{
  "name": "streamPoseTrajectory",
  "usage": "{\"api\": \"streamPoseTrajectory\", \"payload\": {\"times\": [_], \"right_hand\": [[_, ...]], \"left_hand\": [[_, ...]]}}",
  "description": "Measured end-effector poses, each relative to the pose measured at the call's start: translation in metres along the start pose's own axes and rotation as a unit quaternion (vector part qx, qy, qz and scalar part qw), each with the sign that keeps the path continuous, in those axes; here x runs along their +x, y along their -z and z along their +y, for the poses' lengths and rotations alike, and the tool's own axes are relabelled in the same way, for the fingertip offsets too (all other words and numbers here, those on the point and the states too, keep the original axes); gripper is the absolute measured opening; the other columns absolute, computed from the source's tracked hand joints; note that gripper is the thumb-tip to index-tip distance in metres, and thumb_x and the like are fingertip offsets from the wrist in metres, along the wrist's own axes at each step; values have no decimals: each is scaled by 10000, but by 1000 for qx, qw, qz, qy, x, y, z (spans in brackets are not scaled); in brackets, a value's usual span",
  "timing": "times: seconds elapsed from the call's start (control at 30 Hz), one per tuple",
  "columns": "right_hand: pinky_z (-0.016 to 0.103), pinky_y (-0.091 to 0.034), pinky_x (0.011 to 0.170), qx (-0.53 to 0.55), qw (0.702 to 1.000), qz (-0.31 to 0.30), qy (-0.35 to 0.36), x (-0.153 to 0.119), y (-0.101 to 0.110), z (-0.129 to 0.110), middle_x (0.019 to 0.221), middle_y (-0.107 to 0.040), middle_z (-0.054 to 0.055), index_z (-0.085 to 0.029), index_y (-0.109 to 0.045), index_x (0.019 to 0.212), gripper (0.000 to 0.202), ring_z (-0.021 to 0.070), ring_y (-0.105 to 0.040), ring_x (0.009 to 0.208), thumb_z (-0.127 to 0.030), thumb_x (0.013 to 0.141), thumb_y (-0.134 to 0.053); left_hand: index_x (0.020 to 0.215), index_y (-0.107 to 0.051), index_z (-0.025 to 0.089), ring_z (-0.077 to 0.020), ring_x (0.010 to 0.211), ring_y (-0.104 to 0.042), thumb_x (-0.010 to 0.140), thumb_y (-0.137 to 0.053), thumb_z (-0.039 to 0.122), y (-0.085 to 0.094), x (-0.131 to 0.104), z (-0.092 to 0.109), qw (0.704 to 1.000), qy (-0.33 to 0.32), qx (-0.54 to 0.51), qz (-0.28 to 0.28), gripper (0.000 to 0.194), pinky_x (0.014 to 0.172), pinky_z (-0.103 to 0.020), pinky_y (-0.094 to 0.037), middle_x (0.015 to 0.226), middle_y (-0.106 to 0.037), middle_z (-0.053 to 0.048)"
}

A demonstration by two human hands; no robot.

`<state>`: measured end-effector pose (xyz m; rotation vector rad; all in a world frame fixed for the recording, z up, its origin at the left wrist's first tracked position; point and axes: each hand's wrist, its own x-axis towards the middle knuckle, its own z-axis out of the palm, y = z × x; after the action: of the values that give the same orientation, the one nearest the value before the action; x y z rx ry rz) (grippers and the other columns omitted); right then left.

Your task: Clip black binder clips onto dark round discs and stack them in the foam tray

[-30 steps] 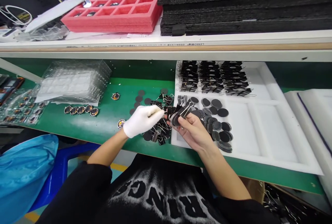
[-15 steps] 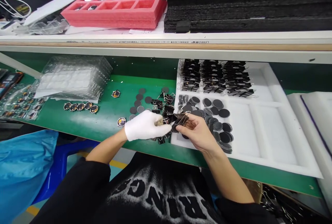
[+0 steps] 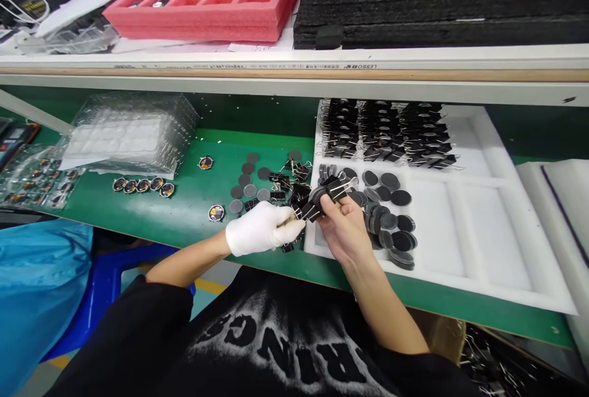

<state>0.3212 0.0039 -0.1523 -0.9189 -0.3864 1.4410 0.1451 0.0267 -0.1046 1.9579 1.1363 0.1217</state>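
My left hand [image 3: 260, 228], in a white glove, is closed on the wire handle of a black binder clip [image 3: 309, 211]. My bare right hand [image 3: 343, 225] holds a dark round disc [image 3: 317, 196] with binder clips on it, the thumb pressed on its face. Loose binder clips [image 3: 280, 181] lie on the green table just beyond my left hand. Dark discs [image 3: 250, 190] are spread to their left. More round discs [image 3: 401, 240] fill a compartment of the white foam tray [image 3: 437, 231] beside my right hand. Rows of clipped discs [image 3: 381, 130] stand at the tray's back.
Several round metal-rimmed parts [image 3: 143, 185] sit on the green table [image 3: 184, 219] at the left, near stacked clear plastic trays [image 3: 133, 133]. A shelf edge [image 3: 257, 87] crosses above, bearing a pink foam tray [image 3: 202, 19] and black foam sheets [image 3: 437, 4].
My right hand has turned and lifted slightly, so the disc and the clips' wire handles now show. My left hand has shifted slightly right and its fingers have closed on a clip handle.
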Motion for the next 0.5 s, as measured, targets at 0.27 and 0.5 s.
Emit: {"api": "streamPoseTrajectory", "payload": {"times": [0.27, 0.5], "right_hand": [[349, -592, 871, -46, 998, -27, 26, -3, 6, 1, 783, -712, -22, -232, -718, 912, 332, 137, -663, 733, -367, 694, -928], [452, -535, 1012, -167, 940, -195, 223, 4, 31, -20, 950, -737, 18, -294, -684, 965, 250, 240, -690, 1061, -380, 802, -853]], "left_hand": [[650, -475, 195, -110, 519, -553, 950, -518, 453, 2, 1, -5, 999, -31, -24, 20, 398, 561, -237, -400, 533, -569, 21], [972, -610, 153, -100, 494, -505, 946, -373, 746, -3, 21, 11, 862, 90, -469, -170, 638, 456, -243, -308, 796, -659, -73]]}}
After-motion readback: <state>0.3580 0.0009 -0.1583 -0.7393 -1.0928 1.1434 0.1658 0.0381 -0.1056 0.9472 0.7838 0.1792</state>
